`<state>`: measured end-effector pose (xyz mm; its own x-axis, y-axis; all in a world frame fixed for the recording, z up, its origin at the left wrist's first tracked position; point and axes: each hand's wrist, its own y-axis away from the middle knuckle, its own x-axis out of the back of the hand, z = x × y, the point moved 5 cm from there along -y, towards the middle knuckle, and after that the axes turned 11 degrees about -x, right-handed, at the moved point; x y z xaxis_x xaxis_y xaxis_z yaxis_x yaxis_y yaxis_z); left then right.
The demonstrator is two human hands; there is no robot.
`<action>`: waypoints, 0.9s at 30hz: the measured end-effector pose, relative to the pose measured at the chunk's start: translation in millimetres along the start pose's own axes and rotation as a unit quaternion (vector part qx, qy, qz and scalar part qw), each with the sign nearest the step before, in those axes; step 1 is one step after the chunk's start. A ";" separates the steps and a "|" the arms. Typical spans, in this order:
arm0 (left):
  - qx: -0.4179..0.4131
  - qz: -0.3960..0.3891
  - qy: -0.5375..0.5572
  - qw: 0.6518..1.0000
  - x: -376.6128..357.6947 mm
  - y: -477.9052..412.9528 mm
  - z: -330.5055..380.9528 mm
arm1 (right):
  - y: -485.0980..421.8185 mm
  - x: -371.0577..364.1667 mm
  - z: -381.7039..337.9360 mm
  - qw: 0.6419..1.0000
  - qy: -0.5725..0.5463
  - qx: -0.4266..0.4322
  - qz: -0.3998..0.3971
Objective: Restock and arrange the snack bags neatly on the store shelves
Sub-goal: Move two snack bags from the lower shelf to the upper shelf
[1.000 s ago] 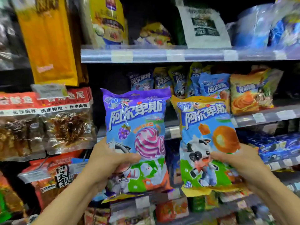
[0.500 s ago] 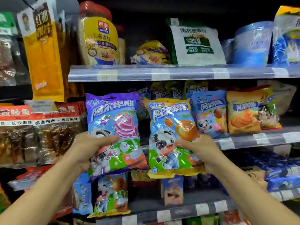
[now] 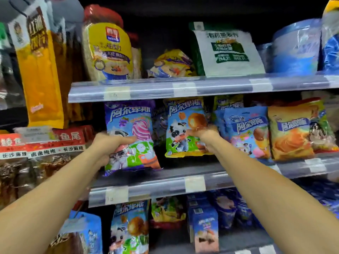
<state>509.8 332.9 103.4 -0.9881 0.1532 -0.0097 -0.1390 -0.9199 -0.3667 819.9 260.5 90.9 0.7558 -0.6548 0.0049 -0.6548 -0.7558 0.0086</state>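
My left hand (image 3: 108,148) grips a purple-topped candy bag (image 3: 131,134) with a pink swirl lollipop, upright at the left end of the middle shelf (image 3: 157,186), its bottom edge near the shelf front. My right hand (image 3: 205,137) holds a yellow-edged candy bag (image 3: 183,129) with a cartoon cow, upright further in on the same shelf, just right of the purple one. To its right stand a blue candy bag (image 3: 245,131) and an orange candy bag (image 3: 289,132).
The upper shelf (image 3: 183,87) carries a yellow oat jar (image 3: 108,50), a white and green pouch (image 3: 225,50) and blue packs. Dried fish packs (image 3: 42,153) hang at the left. The lower shelf holds more candy bags (image 3: 128,228) and small blue boxes (image 3: 205,230).
Both hands have pushed their bags forward and up, from in front of the shelves into the middle shelf. The view has shifted, so the shelves appear lower and nearer.
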 end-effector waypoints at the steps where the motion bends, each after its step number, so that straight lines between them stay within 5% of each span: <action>1: -0.007 -0.004 0.007 1.000 -2.6 -6.9 -4.8 | -6.8 -2.1 2.0 1.000 0.004 -0.004 0.014; 12: 0.020 -0.054 0.023 0.998 -22.9 -75.8 -44.2 | -72.8 -33.8 12.2 0.994 -0.066 0.047 0.077; 27: 0.013 -0.084 0.054 0.995 -49.0 -118.3 -74.8 | -108.0 -23.9 43.3 0.992 0.016 0.035 0.117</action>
<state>579.5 461.3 77.7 -0.9387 0.3411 -0.0503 -0.3037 -0.8872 -0.3474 872.5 357.3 46.5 0.5826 -0.8122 0.0309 -0.8096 -0.5833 -0.0655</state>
